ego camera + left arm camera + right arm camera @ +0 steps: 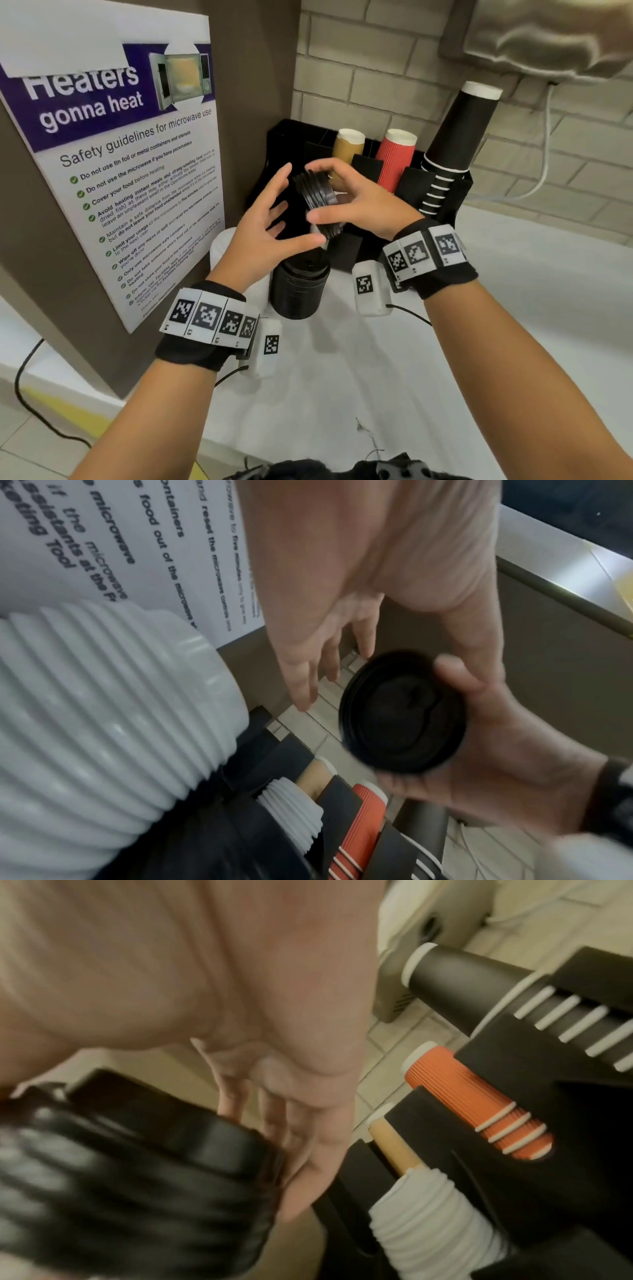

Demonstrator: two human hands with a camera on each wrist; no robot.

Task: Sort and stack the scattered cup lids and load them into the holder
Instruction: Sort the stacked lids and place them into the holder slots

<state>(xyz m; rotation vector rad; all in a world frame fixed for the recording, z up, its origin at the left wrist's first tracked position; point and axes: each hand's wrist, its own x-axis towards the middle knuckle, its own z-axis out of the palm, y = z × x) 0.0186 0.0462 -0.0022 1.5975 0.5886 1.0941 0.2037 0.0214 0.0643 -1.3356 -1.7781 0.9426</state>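
Note:
My right hand point(313, 192) grips a short stack of black cup lids point(325, 219) on edge, in the air in front of the black holder point(349, 245). From the left wrist the stack's round face point(404, 712) shows between the right hand's fingers point(452, 674). My left hand point(274, 219) is spread wide just left of the stack, palm toward it, holding nothing. A taller stack of black lids point(298, 287) stands on the counter below both hands. A white lid stack point(294, 813) lies in a holder slot; another white stack point(103, 710) is close to my left wrist.
The holder stands in the corner against a brick wall point(359, 78) and carries brown cups point(347, 147), red cups point(394, 157) and tall black cups point(455, 137). A microwave safety poster point(130, 192) covers the panel on the left. The white counter point(531, 308) runs to the right.

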